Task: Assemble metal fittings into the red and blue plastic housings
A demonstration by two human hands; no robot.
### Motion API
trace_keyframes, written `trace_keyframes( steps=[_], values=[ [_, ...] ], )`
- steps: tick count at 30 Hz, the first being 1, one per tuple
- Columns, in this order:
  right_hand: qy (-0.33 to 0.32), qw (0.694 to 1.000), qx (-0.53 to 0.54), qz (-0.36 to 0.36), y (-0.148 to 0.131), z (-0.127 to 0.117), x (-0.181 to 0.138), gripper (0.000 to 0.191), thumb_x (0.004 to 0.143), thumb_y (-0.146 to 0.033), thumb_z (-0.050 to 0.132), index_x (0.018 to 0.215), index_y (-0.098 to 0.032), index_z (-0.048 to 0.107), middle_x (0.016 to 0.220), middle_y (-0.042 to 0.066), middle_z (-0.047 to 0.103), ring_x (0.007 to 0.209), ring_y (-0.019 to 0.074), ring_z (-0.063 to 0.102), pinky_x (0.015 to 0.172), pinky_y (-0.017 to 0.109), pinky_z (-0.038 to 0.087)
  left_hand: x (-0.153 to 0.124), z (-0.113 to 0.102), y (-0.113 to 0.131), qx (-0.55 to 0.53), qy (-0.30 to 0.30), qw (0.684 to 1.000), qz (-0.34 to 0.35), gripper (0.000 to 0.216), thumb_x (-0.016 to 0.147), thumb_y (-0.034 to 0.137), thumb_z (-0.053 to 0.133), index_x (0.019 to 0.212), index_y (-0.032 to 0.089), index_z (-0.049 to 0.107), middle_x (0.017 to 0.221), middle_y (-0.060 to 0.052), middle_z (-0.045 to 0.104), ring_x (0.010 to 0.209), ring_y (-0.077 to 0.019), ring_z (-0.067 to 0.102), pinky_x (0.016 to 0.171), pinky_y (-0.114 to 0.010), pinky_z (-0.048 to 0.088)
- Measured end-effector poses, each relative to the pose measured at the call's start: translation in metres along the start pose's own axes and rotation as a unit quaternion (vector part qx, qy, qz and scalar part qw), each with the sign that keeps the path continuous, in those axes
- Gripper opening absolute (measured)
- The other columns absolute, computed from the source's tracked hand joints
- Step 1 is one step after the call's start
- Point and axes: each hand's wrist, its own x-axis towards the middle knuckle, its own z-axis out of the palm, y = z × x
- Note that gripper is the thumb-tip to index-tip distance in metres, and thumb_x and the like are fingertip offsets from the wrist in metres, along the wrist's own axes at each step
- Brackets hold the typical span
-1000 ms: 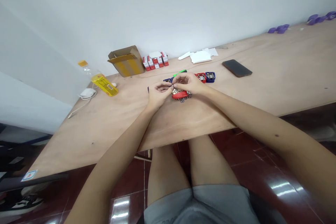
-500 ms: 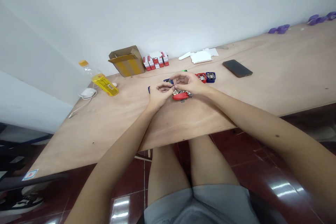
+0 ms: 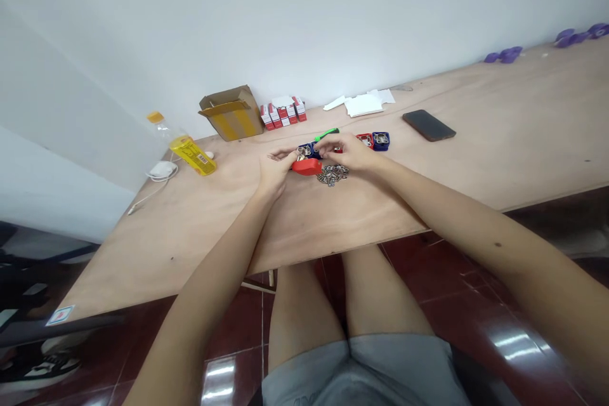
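Note:
My left hand [image 3: 275, 172] is closed on a red plastic housing [image 3: 307, 167] with small metal parts showing along its open top. The housing is tilted just above the table, its outer side facing me. My right hand [image 3: 349, 151] is a little to the right, fingers curled and tips pinched together; what they hold, if anything, is too small to make out. Below it lies a heap of small shiny metal parts [image 3: 333, 175]. Behind the hands sit a blue housing [image 3: 309, 149], partly hidden, and a green-handled tool [image 3: 327, 134].
Right of my right hand stand a red housing [image 3: 365, 139] and a blue housing [image 3: 381, 141]. A black phone [image 3: 429, 125] lies farther right. Along the wall are a cardboard box [image 3: 233, 115], small red-white boxes [image 3: 284, 114] and white papers [image 3: 364, 105]. A yellow bottle [image 3: 193, 155] lies at left.
My hands were together above the red housing. My left hand has taken it leftward, uncovering the metal heap. The right hand has moved apart to the right, and the green-handled tool shows more.

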Motion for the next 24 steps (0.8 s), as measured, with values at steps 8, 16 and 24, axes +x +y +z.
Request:
trace_keyframes(
  steps=[8, 16, 24],
  values=[
    [-0.103, 0.994, -0.013, 0.034, -0.002, -0.006, -0.001, 0.02, 0.078, -0.016, 0.073, 0.097, -0.016, 0.081, 0.088, 0.005, 0.078, 0.077, 0.0176, 0.068, 0.075, 0.033, 0.057, -0.005, -0.005, -0.003, -0.005, -0.143, 0.983, -0.117, 0.032, 0.06, 0.03, 0.097, 0.084, 0.015, 0.085, 0.082, -0.008, 0.082, 0.071, -0.0163, 0.075, 0.071, -0.028, 0.061],
    [-0.138, 0.986, 0.085, 0.026, -0.021, -0.004, -0.003, 0.019, 0.083, -0.022, 0.077, 0.1, -0.016, 0.071, 0.085, 0.001, 0.072, 0.071, 0.013, 0.061, 0.066, 0.027, 0.051, -0.015, 0.007, -0.007, 0.02, -0.182, 0.975, -0.123, 0.026, 0.062, 0.025, 0.093, 0.084, 0.014, 0.083, 0.082, -0.009, 0.082, 0.069, -0.0174, 0.075, 0.067, -0.029, 0.059],
    [-0.14, 0.985, 0.097, 0.042, -0.018, -0.004, -0.004, 0.029, 0.082, -0.028, 0.085, 0.103, -0.018, 0.068, 0.088, 0.001, 0.074, 0.075, 0.0148, 0.067, 0.07, 0.028, 0.054, -0.018, 0.014, -0.002, -0.016, -0.184, 0.971, -0.155, 0.043, 0.056, 0.029, 0.102, 0.089, 0.014, 0.079, 0.082, -0.009, 0.082, 0.071, -0.0186, 0.077, 0.067, -0.029, 0.06]
  ],
)
